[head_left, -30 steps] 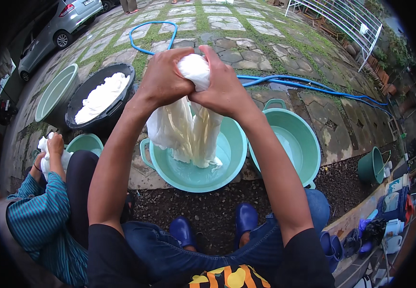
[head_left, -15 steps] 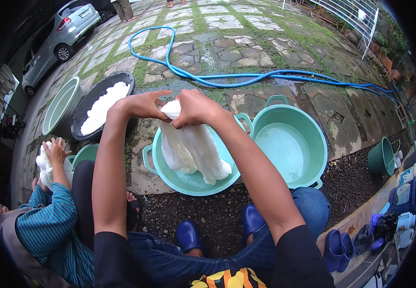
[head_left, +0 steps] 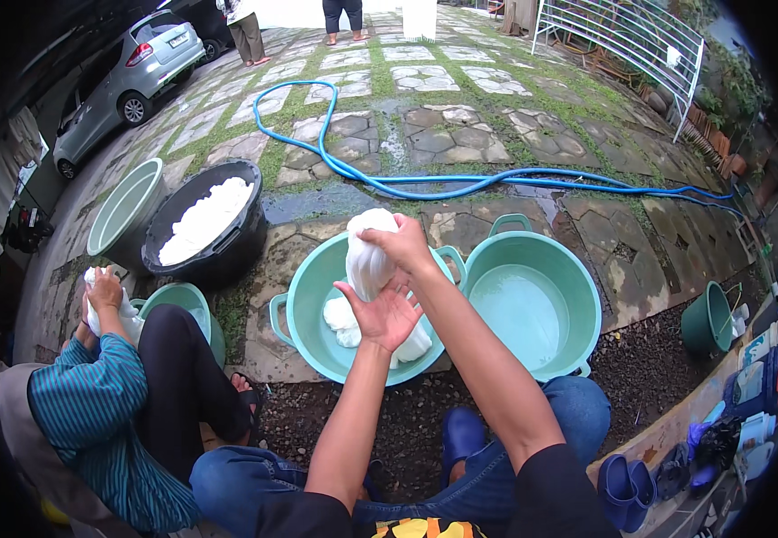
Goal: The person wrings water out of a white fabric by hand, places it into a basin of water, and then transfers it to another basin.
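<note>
My right hand (head_left: 399, 244) grips the top of a wet white cloth (head_left: 366, 262) and holds it up over a teal basin (head_left: 304, 305). The cloth hangs down into the basin, where more white cloth (head_left: 346, 323) lies bunched. My left hand (head_left: 384, 314) is just below, palm up and fingers spread, touching the hanging cloth without gripping it. A second teal basin (head_left: 577, 296) with water stands right beside the first, on its right.
A person in a striped teal sleeve (head_left: 93, 403) squats at my left, wringing white cloth over a small teal basin (head_left: 193, 300). A black tub (head_left: 245, 238) full of white cloth, a pale tub (head_left: 124, 211), a blue hose (head_left: 460, 184), a small green bucket (head_left: 707, 318), a parked car (head_left: 124, 76).
Both hands gripped the cloth's top high up; they have come lower, and my left hand has let go and opened beneath it. The view has tilted up.
</note>
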Demonstrator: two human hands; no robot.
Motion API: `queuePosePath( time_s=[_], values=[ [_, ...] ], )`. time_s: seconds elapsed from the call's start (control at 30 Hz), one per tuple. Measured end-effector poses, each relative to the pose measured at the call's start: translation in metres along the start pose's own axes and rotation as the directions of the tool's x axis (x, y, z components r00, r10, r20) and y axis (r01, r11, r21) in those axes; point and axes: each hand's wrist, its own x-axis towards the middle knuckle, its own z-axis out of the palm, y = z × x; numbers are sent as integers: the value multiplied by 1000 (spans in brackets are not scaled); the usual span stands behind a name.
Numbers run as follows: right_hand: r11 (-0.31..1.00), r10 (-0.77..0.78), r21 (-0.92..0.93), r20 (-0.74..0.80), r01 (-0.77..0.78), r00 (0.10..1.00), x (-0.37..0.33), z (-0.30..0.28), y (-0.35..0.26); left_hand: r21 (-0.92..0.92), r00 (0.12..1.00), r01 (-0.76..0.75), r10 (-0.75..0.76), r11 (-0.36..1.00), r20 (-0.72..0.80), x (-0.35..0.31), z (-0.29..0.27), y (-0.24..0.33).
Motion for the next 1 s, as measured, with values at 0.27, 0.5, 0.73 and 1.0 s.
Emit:
queuePosePath(
  time_s=[0.27,0.5,0.73,1.0],
  values=[
    [873,187,368,355,-321,916,-61,-11,31,11,948,-314,315,949,-52,20,5,52],
    [709,-16,-652,366,268,931,-68,-29,53,348,809,-158,324,924,-491,17,-4,76],
    [491,-386,-783,198,382,901,-44,-7,121,532,829,-100,366,841,-422,18,-21,60],
    [950,272,13,462,-313,844,-31,-14,141,683,986,116,-2,721,-166,23,-39,75]
  ],
)
